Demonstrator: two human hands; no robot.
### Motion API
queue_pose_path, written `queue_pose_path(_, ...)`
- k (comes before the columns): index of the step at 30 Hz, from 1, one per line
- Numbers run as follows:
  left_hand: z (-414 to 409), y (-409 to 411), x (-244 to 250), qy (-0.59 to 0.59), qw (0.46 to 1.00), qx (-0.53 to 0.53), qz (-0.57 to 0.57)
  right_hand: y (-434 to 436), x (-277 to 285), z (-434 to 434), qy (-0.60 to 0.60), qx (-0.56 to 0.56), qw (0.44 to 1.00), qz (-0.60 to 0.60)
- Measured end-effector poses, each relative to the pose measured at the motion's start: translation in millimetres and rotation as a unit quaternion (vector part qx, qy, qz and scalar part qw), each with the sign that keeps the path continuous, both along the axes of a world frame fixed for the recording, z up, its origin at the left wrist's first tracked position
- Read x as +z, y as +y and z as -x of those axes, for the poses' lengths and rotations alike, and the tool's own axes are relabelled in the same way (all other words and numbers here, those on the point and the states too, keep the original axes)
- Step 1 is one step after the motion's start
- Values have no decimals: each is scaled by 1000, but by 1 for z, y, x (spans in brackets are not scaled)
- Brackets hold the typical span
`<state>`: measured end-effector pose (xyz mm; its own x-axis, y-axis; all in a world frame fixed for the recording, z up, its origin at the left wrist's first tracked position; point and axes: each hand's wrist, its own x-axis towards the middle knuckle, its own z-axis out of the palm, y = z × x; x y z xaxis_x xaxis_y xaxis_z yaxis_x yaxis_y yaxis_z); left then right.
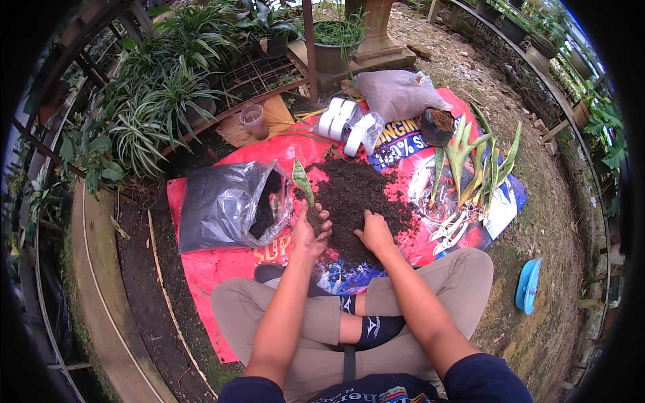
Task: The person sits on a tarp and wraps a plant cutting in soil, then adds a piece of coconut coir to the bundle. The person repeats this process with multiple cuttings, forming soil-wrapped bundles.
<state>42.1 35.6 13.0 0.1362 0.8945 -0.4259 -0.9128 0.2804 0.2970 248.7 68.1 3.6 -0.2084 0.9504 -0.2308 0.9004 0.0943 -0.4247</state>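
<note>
My left hand [311, 230] holds a small snake plant cutting [303, 182] upright, its base wrapped in dark soil within the fingers. The fingertips of my right hand [375, 230] press into the heap of dark soil [347, 196] spread on a printed red plastic sheet [211, 274]. Whether they grip any soil is hidden. Left of my left hand lies a clear plastic bag [219, 206], its mouth open and dark soil inside. At the right are several snake plants with bare roots [466, 161] and white-handled pruning shears [448, 232].
Beyond the soil lie wrapped rolls of white tape [338, 118], a filled plastic bag [398, 93] and a small black pot [437, 127]. A plastic cup [254, 121] stands back left, beside spider plants [146, 121]. A blue plastic object [527, 287] rests on the ground at right.
</note>
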Motion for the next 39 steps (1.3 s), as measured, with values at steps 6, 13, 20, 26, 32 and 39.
queue_pose_path(6, -7, -1, 8, 51, 998, 10, 35, 9, 21, 9, 193, -55, 974, -103)
queue_pose_path(13, -20, -1, 23, 112, 992, -5, 54, 1, 19, 28, 425, -140, 894, -18)
queue_pose_path(20, -15, 1, 6, 57, 997, -4, 59, -20, 22, 46, 464, -71, 881, -54)
queue_pose_path(26, -42, -6, 19, 280, 959, -16, -35, -26, 13, 54, 594, -151, 788, 67)
queue_pose_path(32, -57, -21, 53, 569, 780, -29, -258, -15, 38, 27, 839, -186, 383, 338)
queue_pose_path(39, -31, -18, 88, 673, 667, 71, -312, 8, 10, -1, 802, -165, 423, 389)
